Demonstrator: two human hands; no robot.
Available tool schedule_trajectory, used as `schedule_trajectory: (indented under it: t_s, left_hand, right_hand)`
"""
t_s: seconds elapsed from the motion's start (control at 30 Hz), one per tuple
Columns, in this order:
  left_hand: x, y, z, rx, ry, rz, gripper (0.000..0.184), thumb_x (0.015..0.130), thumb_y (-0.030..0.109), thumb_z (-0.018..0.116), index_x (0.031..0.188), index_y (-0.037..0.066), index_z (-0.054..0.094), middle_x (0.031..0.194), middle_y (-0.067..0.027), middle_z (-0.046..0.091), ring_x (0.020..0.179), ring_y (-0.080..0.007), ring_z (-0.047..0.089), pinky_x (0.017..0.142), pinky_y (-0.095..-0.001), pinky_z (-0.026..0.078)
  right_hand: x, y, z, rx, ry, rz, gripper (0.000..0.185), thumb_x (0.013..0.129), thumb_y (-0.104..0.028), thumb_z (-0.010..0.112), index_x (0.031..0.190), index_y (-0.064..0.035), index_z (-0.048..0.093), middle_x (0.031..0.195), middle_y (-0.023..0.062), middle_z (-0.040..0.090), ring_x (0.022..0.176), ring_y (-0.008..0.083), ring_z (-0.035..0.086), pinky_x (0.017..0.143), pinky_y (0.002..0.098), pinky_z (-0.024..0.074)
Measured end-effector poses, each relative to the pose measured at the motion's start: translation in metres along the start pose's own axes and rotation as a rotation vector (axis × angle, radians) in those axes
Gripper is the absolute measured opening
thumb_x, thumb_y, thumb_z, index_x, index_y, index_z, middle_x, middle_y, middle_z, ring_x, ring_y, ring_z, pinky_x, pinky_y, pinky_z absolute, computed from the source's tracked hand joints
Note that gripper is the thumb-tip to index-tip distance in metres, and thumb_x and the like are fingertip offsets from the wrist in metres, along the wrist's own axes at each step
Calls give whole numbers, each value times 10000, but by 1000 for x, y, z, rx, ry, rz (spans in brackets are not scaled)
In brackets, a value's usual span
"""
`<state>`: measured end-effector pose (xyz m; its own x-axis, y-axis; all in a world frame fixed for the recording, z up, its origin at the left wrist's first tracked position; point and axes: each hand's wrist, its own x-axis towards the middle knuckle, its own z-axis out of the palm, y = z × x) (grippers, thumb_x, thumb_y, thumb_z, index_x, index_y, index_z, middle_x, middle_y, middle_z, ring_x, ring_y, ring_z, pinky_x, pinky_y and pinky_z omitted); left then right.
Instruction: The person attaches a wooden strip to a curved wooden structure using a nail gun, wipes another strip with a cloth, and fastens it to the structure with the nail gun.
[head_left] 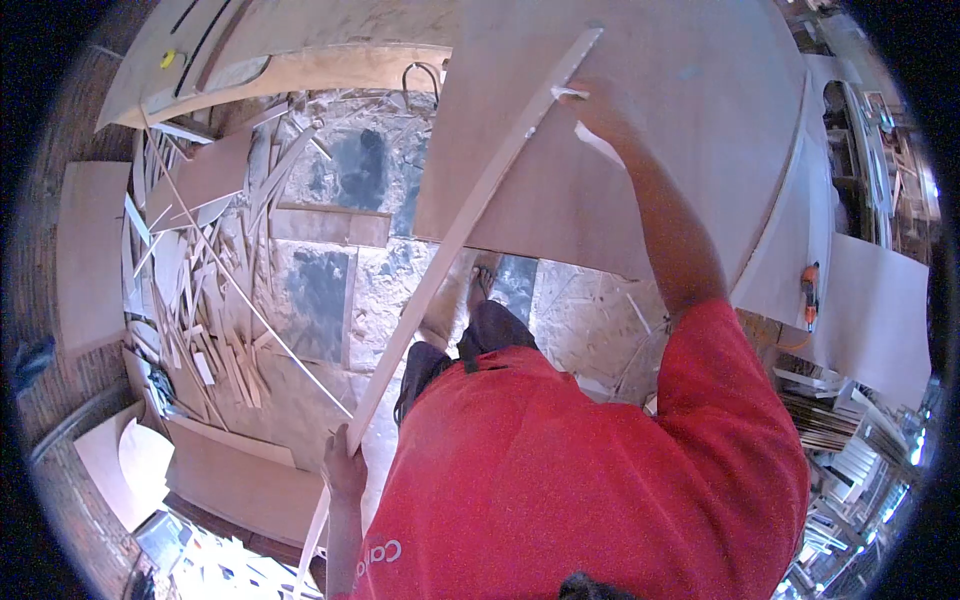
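A long, narrow wooden strip (465, 220) runs diagonally from the bottom left to the upper middle, its far end lying over a large brown board (720, 120). My left hand (343, 468) is closed around the strip's lower part, beside my body. Near the far end, my right hand (597, 108) is closed, with a small white thing (570, 92) at its fingertips that touches or nearly touches the strip. What this white thing is cannot be made out. Several small white spots show along the strip's upper part.
Wood offcuts (215, 350) are heaped on the dusty floor at the left. A pale workpiece (330, 70) with a yellow round object (168, 59) is at the upper left. An orange and black tool (810, 295) lies at the right. My bare foot (482, 280) stands near the board's edge.
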<state>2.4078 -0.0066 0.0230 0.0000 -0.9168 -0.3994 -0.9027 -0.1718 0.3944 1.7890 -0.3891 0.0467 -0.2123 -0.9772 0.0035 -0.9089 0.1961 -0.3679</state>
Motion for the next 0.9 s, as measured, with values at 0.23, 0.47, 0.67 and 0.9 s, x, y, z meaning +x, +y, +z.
schedule_trajectory:
  t_s: [0.23,0.47,0.67,0.9]
  left_hand:
    - [4,7,0,41,44,30,409,924,62,640,1329,47,582,1134,-301,627,961,-493,651,746,-550,526]
    - [31,35,-5,-102,-153,37,246,958,93,629,1197,54,668,937,-243,710,888,-451,691,741,-519,541]
    - [45,48,1,-165,-238,-14,210,987,145,608,1165,57,675,928,-259,703,895,-461,687,725,-516,536]
    - [45,54,5,-175,-226,11,209,987,144,601,1173,71,664,903,-256,701,875,-475,678,699,-543,528]
  right_hand:
    - [-31,10,-7,123,-5,16,496,867,-433,761,1161,-33,751,1075,194,753,918,301,735,848,405,560]
    - [-53,-24,-22,178,-61,111,517,845,-451,763,1153,-36,757,971,202,757,823,295,737,773,407,567]
    - [-41,-44,-24,56,-98,137,497,837,-473,749,1167,-102,767,1018,182,762,889,325,738,826,435,560]
    - [-33,-59,-23,-62,-194,39,476,838,-473,737,1157,-121,772,1035,169,762,923,329,736,846,436,554]
